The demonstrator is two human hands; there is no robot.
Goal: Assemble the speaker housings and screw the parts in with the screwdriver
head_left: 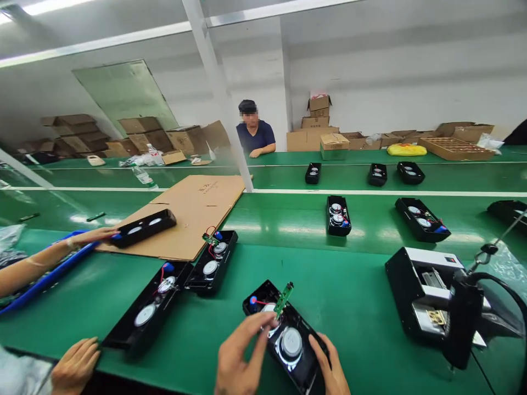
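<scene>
In front of me lies a black speaker housing (302, 329) with two round silver speaker drivers and a red-and-blue part joined by a red wire. My left hand (242, 351) is closed in a pinch at the lower end of a small green circuit board (284, 299), which stands tilted above the housing. The fingertips partly cover the upper driver. Along the housing's right side, my right hand (330, 365) grips the edge. Two more open housings, one near (144, 312) and one farther (212, 263), lie to the left with drivers and wires showing.
At left, a co-worker's hand (93, 235) holds another housing (144, 227) over a cardboard sheet (197, 211); their other hand (76, 362) rests by the table edge. A black-and-white machine (405, 296) and a hanging black tool (463, 318) are at right. Another person (256, 134) sits opposite.
</scene>
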